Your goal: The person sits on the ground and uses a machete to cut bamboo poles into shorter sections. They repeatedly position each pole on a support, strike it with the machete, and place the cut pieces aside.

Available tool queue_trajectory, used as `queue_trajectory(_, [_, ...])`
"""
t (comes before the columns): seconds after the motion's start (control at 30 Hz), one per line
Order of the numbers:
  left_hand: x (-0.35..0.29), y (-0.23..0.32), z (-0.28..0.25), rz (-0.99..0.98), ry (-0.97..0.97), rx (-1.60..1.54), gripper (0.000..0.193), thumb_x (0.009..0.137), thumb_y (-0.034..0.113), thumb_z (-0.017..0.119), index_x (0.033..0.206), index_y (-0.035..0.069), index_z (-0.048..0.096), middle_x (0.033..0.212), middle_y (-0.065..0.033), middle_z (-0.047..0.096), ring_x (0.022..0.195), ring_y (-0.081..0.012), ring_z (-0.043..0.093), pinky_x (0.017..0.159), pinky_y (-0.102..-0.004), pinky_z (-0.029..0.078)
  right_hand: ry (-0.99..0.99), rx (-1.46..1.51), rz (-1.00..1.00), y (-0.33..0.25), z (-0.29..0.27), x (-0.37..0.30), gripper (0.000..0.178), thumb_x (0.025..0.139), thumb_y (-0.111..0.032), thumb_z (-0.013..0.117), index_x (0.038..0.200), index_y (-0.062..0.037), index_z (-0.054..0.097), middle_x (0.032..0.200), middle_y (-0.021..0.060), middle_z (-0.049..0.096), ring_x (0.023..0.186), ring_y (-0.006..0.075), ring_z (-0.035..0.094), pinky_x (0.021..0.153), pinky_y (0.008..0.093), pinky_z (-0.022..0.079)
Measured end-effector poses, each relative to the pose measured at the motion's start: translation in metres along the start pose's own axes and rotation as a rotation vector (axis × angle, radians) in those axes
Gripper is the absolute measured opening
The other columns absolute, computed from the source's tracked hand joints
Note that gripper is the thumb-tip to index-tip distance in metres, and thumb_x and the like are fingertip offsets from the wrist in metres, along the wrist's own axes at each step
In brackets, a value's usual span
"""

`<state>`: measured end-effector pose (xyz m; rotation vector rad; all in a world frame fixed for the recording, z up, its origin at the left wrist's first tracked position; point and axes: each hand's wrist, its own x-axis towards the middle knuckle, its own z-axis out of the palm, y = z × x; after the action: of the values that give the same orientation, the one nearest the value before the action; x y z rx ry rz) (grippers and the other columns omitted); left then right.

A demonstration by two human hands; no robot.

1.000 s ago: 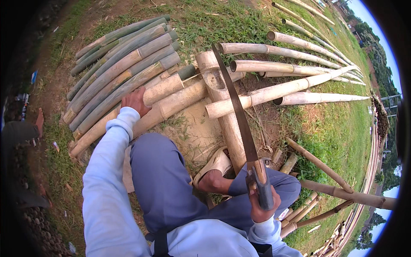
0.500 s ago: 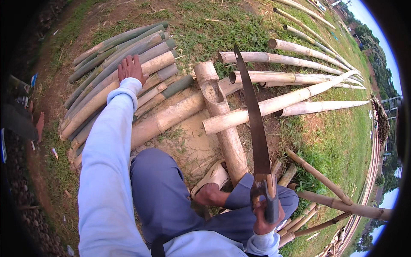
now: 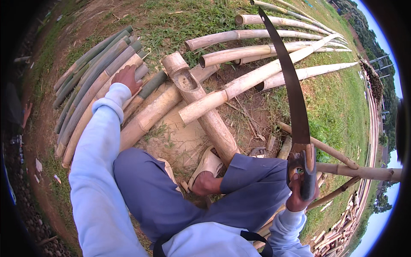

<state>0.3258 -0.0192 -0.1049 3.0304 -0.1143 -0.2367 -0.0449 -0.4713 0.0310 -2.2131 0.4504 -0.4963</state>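
My left hand [image 3: 127, 80] lies over the right end of a pile of cut bamboo pieces [image 3: 92, 88], its fingers curled over a pale bamboo piece [image 3: 99, 95]. In my right hand [image 3: 302, 192] is a handsaw [image 3: 292, 81]; its dark curved blade points upward and touches no bamboo. Ahead of my knees, a thick bamboo post [image 3: 209, 118] with a notch cut near its top slants toward my foot. It crosses a thick bamboo pole [image 3: 160, 109] on the ground. A long pale bamboo pole [image 3: 239, 88] rests with its near end across the post.
Several long bamboo poles [image 3: 257, 34] fan out at the far right. Beside my right hand is a frame of bamboo poles [image 3: 359, 171], with a heap of bamboo pieces [image 3: 340, 233] beyond it. Part of another person's hand [image 3: 27, 115] shows at the left edge.
My left hand has slid along the pile toward the pieces' right ends, its fingers now curled rather than spread. The saw has moved right and upward in view. The view has shifted too.
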Motion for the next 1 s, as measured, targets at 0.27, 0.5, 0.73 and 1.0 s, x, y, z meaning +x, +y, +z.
queue_trajectory(0.27, [0.014, 0.182, -0.020, 0.348, -0.217, 0.003, 0.058, 0.082, 0.042, 0.078, 0.124, 0.004, 0.065, 0.115, -0.0191, 0.072, 0.110, -0.0350, 0.069, 0.098, -0.0448, 0.054, 0.140, -0.014, 0.103, 0.040, -0.057, -0.009, 0.014, 0.092, -0.001, 0.071, 0.103, 0.0006, 0.062, 0.089, 0.0052, 0.061, 0.079, 0.0124, 0.059, 0.072, 0.0267, 0.047])
queue_trajectory(0.5, [-0.026, 0.247, 0.049, 0.190, -0.310, 0.013, 0.103, 0.066, 0.060, 0.089, 0.140, -0.002, 0.053, 0.144, -0.0207, 0.055, 0.135, -0.0344, 0.054, 0.112, -0.0425, 0.047, 0.116, -0.379, 0.127, 0.118, -0.024, -0.072, 0.025, 0.086, -0.003, 0.074, 0.108, 0.0013, 0.063, 0.085, 0.0214, 0.067, 0.075, 0.0377, 0.070, 0.067, 0.0394, 0.054])
queue_trajectory(0.73, [-0.035, 0.250, 0.099, 0.142, -0.148, -0.021, 0.082, 0.067, 0.045, 0.092, 0.128, 0.004, 0.058, 0.135, -0.0173, 0.057, 0.129, -0.0333, 0.056, 0.109, -0.0425, 0.048, 0.040, -0.614, 0.110, 0.231, 0.051, -0.114, 0.031, 0.080, -0.012, 0.075, 0.108, -0.0049, 0.065, 0.087, 0.0182, 0.066, 0.075, 0.0399, 0.067, 0.067, 0.0458, 0.053])
queue_trajectory(1.0, [-0.025, 0.246, 0.090, 0.176, -0.210, 0.025, 0.071, 0.070, 0.039, 0.089, 0.126, 0.007, 0.059, 0.123, -0.0171, 0.068, 0.120, -0.0317, 0.064, 0.105, -0.0418, 0.050, -0.038, -0.629, 0.269, 0.251, 0.129, -0.137, 0.033, 0.080, -0.013, 0.075, 0.111, -0.0047, 0.064, 0.090, 0.0181, 0.066, 0.079, 0.0390, 0.067, 0.069, 0.0451, 0.053])
